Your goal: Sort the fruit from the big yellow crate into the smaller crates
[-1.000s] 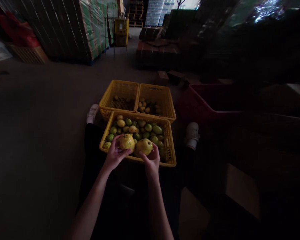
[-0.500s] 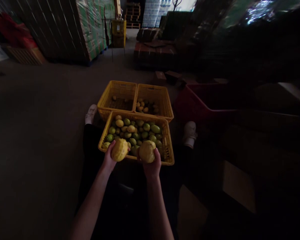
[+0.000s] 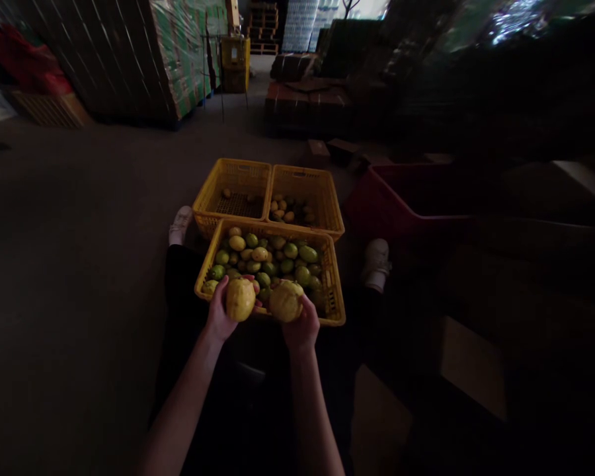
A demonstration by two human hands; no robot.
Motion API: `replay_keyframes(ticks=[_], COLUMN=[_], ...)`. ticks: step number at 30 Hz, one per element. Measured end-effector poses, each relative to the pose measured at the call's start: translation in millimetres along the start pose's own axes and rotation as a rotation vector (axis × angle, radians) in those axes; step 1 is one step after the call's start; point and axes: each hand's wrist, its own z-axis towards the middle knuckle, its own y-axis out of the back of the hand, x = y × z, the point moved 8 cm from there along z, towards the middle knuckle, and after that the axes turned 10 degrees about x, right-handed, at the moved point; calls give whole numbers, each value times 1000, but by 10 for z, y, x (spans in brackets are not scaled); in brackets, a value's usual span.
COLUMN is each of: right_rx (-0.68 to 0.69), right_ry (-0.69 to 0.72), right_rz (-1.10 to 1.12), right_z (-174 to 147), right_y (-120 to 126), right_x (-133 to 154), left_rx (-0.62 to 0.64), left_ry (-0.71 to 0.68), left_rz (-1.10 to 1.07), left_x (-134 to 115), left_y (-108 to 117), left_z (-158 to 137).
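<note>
Head view | I see the left hand (image 3: 219, 318) gripping a yellow fruit (image 3: 240, 299), the right hand (image 3: 303, 328) a duller fruit (image 3: 284, 302) | both over the front crate (image 3: 334, 291), near side

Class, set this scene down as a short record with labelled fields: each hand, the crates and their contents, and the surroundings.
Left hand: holding a bright yellow fruit
Right hand: holding a duller yellow fruit
Held fruits: apart, above the near crate's front edge
Near crate: yellow, many green and yellowish fruits
Far left crate: yellow, a few fruits
Far right crate: yellow, a small pile of fruits
Beside the crates: a white shoe on either side; a red bin to the right
Lighting: dim, right side mostly dark
</note>
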Motion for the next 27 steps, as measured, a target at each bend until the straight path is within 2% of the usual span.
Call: replay_keyframes(ticks=[8,13,16,19,22,27], right_rx=[171,288,342,274,153,-1], right_ry=[214,364,397,366,258,6], right_rz=[-200,-426,-480,-456,-312,34], right_z=[-20,-58,-90,-91,-50,64], right_y=[-127,-169,-219,-214,-147,7], right_x=[135,233,254,241,161,-86], left_rx=[182,286,311,308,259,-3], left_ry=[-121,-121,-120,-135,-143,-87], left_rz=[137,153,151,130,61,-240], left_x=[-67,-43,-41,-58,-74,-1], left_y=[-160,-198,-190,-186,-167,5], left_z=[-18,-30,-33,-34,-14,38])
